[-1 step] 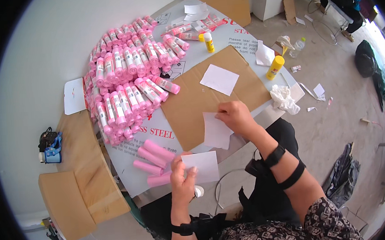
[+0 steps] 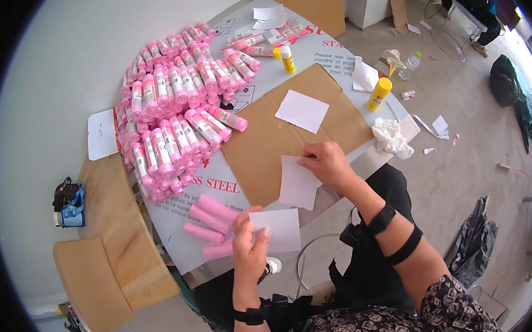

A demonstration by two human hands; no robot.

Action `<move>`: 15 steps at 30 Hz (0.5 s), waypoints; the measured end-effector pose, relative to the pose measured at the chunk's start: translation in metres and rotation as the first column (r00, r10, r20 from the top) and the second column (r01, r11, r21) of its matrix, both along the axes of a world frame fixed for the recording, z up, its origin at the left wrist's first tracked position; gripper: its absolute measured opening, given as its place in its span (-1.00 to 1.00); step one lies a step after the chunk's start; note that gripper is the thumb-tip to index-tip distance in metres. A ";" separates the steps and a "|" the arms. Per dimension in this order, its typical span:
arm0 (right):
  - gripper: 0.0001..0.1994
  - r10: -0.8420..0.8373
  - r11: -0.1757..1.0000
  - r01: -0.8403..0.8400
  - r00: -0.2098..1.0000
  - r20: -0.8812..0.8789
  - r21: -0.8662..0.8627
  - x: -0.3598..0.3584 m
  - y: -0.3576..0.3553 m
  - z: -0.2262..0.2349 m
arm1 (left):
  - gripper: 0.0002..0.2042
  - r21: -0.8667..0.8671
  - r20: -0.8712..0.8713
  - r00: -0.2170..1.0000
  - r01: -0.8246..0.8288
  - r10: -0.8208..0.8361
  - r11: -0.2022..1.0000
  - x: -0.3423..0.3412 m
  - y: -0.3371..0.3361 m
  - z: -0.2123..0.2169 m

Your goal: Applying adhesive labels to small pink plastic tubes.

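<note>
One sheet [image 2: 281, 231] pinched in left grip [image 2: 248, 243], another sheet [image 2: 298, 185] pinched in right grip [image 2: 329, 165]; upright yellow tube [image 2: 379, 94], contents hidden

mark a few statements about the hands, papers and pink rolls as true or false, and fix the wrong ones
1. The left hand holds a white paper. True.
2. The right hand holds nothing. False: the right hand pinches a second paper.
3. A third paper lies on the cardboard. True.
4. The big heap of pink rolls is right of the cardboard. False: the heap is on its left.
5. Plain pink rolls lie beside the left hand. True.
6. The yellow tube near the white crumpled plastic lies on its side. False: the yellow tube stands upright.
</note>
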State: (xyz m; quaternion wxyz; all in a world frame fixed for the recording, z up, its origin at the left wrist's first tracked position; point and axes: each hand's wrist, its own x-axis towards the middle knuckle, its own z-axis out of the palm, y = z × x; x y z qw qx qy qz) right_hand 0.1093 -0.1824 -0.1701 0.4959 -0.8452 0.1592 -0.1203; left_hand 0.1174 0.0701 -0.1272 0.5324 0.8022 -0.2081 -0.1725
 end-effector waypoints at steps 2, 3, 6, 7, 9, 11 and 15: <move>-0.90 -0.058 0.996 0.056 0.998 0.023 0.073 -0.011 0.001 0.001 | -0.84 0.049 0.088 0.991 0.095 -0.099 0.994 0.019 -0.017 0.016; -0.87 -0.107 0.983 0.100 0.993 0.043 0.155 -0.015 0.002 0.000 | -0.84 0.063 0.107 0.986 0.121 -0.128 0.991 0.027 -0.026 0.021; -0.88 -0.139 0.894 0.153 0.988 -0.064 0.422 -0.019 0.008 -0.004 | -0.84 0.112 0.028 0.975 0.217 -0.221 0.970 0.051 -0.047 0.022; -0.88 -0.140 0.891 0.156 0.988 -0.069 0.427 -0.019 0.010 -0.004 | -0.83 0.139 0.050 0.969 0.235 -0.244 0.962 0.054 -0.057 0.024; -0.85 -0.176 0.782 0.166 0.983 -0.043 0.601 -0.020 0.013 -0.002 | -0.83 0.180 0.131 0.956 0.239 -0.264 0.954 0.056 -0.071 0.019; -0.84 -0.219 0.709 0.196 0.974 -0.053 0.677 -0.019 0.015 0.005 | -0.84 0.221 0.210 0.934 0.242 -0.289 0.945 0.057 -0.081 0.013; -0.85 -0.297 0.496 0.229 0.951 -0.084 0.838 -0.019 0.015 0.005 | -0.82 0.264 0.189 0.939 0.232 -0.286 0.936 0.060 -0.090 0.008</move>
